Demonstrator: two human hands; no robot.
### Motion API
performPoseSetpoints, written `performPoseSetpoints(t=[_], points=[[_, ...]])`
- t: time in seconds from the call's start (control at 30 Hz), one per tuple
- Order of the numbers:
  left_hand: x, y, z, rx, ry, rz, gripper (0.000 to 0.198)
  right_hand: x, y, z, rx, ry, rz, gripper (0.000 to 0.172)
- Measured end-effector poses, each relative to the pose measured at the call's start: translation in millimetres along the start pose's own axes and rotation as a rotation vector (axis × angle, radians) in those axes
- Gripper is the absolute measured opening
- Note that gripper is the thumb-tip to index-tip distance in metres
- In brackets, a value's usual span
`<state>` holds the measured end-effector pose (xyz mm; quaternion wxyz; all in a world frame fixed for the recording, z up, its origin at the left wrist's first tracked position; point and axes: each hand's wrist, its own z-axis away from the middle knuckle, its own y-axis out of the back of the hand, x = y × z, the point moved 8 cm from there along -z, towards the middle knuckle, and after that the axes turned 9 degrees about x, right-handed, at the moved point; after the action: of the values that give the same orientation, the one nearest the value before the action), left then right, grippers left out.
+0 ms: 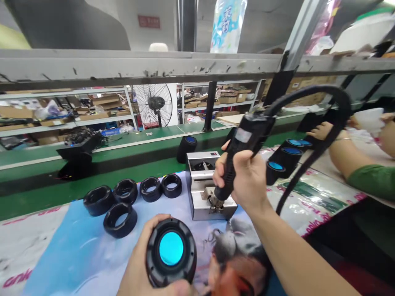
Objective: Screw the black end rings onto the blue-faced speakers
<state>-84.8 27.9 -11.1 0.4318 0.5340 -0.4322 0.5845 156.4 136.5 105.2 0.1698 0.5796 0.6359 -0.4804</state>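
Clutching black speaker (171, 248) in left hand (138, 265), right hand (248, 181) grip clenched round power screwdriver (247, 135)

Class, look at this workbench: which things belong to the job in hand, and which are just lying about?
In hand:
left hand gripping a round black part with a cyan centre; right hand gripping a black power screwdriver, tip down at the metal box.

Lying about:
five black rings on the mat; blue-topped cylinders; fan; a co-worker's arm.

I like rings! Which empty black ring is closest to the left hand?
The front ring, beside the left hand; the other four lie farther back.
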Motion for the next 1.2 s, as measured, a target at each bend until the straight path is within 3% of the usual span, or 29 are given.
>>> performPoseSetpoints(t=[0.1, 0.3, 0.4, 0.47, 0.6, 0.7, 0.83, 1.0, 1.1, 1.2], points=[[3.0, -10.9, -5.3, -0.056, 0.001, -0.098, 0.115, 16.1, 1.6, -0.1, -0.014, -0.03, 0.013, 0.068], [9.7, -2.0, -8.1, -0.016, -0.227, -0.125, 0.105, 28.0, 3.5, 2.8, -0.033, -0.116, -0.002, 0.069], [-0.9, -2.4, -7.4, -0.03, -0.204, -0.117, 0.104, 16.9, 3.1, 6.9, -0.038, -0.155, -0.019, 0.069], [-4.3, -3.7, -6.4, -0.038, -0.17, -0.113, 0.106, -4.2, -1.2, 8.1, -0.022, -0.135, -0.062, 0.071], [2.6, -9.5, -4.4, -0.082, -0.1, -0.084, 0.106, -52.8, -29.2, 8.0, -0.047, -0.105, -0.182, 0.067], [10.0, -13.7, -3.9, -0.123, -0.05, -0.047, 0.097, -70.5, -62.8, 11.7, -0.176, -0.166, -0.224, 0.057], [3.2, -13.0, -5.8, -0.166, 0.016, -0.017, 0.097, -74.1, -98.6, 22.2, -0.316, -0.264, -0.3, 0.058], [-21.3, -10.3, -11.5, -0.235, -0.003, 0.029, 0.106, -75.1, -112.8, 27.2, -0.318, -0.187, -0.264, 0.053], [-19.9, -14.3, -10.3, -0.262, -0.037, 0.082, 0.102, -72.5, -120.0, 30.7, -0.38, -0.149, -0.254, 0.05], [-12.9, -28.9, -2.3, -0.378, 0.081, 0.196, 0.096, -61.6, -123.8, 31.6, -0.365, -0.206, -0.25, 0.058]])
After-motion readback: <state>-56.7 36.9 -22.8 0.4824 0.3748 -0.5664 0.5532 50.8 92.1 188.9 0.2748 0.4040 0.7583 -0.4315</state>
